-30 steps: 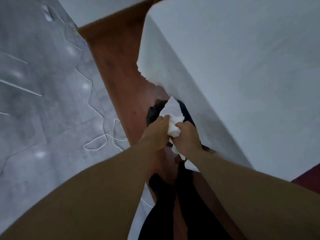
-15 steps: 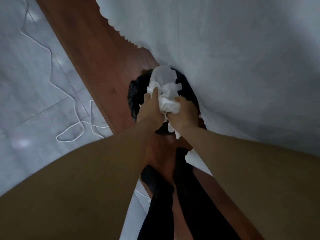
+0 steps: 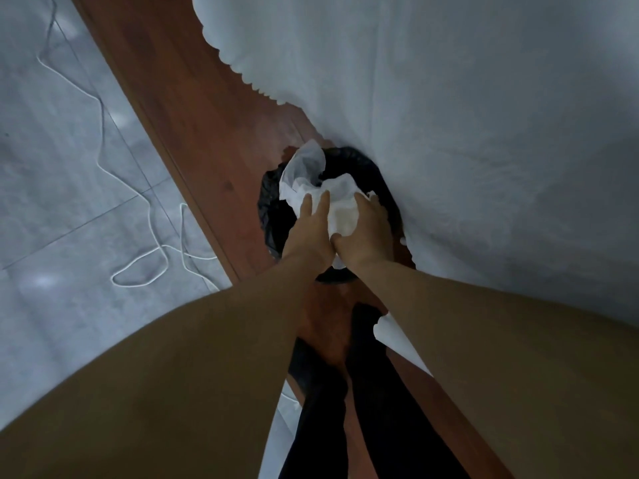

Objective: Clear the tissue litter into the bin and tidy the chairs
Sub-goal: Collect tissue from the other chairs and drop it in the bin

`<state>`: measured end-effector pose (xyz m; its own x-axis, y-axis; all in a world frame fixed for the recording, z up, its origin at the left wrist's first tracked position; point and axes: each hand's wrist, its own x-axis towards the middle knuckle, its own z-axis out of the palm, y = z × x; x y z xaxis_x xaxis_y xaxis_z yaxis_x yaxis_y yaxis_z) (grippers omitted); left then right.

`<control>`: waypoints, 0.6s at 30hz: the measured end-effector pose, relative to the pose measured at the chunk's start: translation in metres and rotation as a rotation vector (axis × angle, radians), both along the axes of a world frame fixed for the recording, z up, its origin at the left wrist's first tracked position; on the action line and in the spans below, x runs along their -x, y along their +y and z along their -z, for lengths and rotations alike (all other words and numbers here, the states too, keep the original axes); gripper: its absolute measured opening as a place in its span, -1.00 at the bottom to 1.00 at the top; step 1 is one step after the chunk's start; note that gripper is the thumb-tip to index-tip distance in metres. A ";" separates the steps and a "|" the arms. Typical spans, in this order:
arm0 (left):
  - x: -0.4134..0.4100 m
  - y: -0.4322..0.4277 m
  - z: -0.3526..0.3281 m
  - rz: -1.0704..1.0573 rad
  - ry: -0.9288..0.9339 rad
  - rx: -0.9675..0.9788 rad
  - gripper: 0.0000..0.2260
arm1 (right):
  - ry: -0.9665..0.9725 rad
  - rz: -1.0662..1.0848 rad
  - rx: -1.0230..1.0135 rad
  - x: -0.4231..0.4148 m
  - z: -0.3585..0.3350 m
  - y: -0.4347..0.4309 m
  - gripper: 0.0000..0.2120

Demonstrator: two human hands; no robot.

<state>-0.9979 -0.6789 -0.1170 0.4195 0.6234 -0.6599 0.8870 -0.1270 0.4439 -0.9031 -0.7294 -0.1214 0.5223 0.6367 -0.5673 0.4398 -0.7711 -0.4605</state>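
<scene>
A wad of white tissue [image 3: 323,183] sits over the mouth of a bin lined with a black bag [image 3: 273,202], on the brown wooden floor beside the table. My left hand [image 3: 309,229] and my right hand [image 3: 366,231] press together on the wad from the near side, fingers spread over it. One loose tissue sheet sticks up at the bin's far rim. The far right part of the bin is hidden under the hanging white tablecloth [image 3: 449,115]. No chair is in view.
A white cord [image 3: 152,233] loops over the grey tiled floor on the left. A strip of brown wooden floor [image 3: 193,108] runs between tiles and table. My dark-clothed legs [image 3: 345,392] stand just behind the bin, with a white scrap [image 3: 383,328] beside them.
Both hands have carried the tissue wad down from above the bin onto its mouth. The fingers have spread over the wad.
</scene>
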 end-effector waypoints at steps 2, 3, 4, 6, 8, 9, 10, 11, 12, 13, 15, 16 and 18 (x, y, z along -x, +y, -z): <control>0.001 0.001 0.002 0.014 -0.014 -0.002 -0.12 | 0.026 -0.018 0.007 -0.001 -0.002 -0.002 -0.20; 0.001 0.001 0.004 0.021 -0.025 -0.014 -0.12 | 0.032 -0.032 -0.002 -0.001 -0.003 -0.003 -0.22; 0.001 0.002 0.005 0.026 -0.038 -0.032 -0.13 | 0.036 -0.042 -0.015 -0.002 -0.003 -0.004 -0.24; -0.001 0.003 0.004 0.030 -0.065 -0.061 -0.16 | 0.039 -0.049 -0.040 -0.002 -0.006 -0.005 -0.29; -0.002 0.003 0.002 0.052 -0.064 -0.077 -0.24 | 0.021 -0.060 -0.056 -0.001 -0.007 -0.005 -0.40; -0.003 0.003 -0.001 0.062 -0.055 -0.083 -0.29 | 0.012 -0.063 -0.065 0.000 -0.008 -0.005 -0.45; -0.003 0.002 -0.003 0.059 -0.055 -0.091 -0.34 | 0.005 -0.065 -0.074 0.000 -0.009 -0.004 -0.49; -0.002 0.001 -0.004 0.045 -0.061 -0.092 -0.37 | 0.002 -0.070 -0.082 0.001 -0.011 -0.004 -0.54; -0.002 0.000 -0.006 0.033 -0.069 -0.095 -0.41 | -0.001 -0.078 -0.082 0.001 -0.012 -0.004 -0.59; -0.001 -0.002 -0.006 0.027 -0.076 -0.097 -0.44 | -0.006 -0.099 -0.080 0.001 -0.015 -0.004 -0.63; 0.001 -0.003 -0.009 0.023 -0.085 -0.095 -0.47 | -0.009 -0.113 -0.094 0.004 -0.019 -0.005 -0.70; 0.001 -0.004 -0.012 0.028 -0.080 -0.093 -0.45 | 0.002 -0.097 -0.108 0.005 -0.022 -0.005 -0.70; 0.003 -0.003 -0.021 0.047 -0.053 -0.086 -0.39 | 0.036 -0.050 -0.109 0.010 -0.026 -0.008 -0.65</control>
<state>-1.0004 -0.6815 -0.0961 0.4826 0.6556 -0.5807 0.8547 -0.2079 0.4757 -0.9129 -0.7373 -0.0953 0.4690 0.7202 -0.5113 0.4575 -0.6933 -0.5568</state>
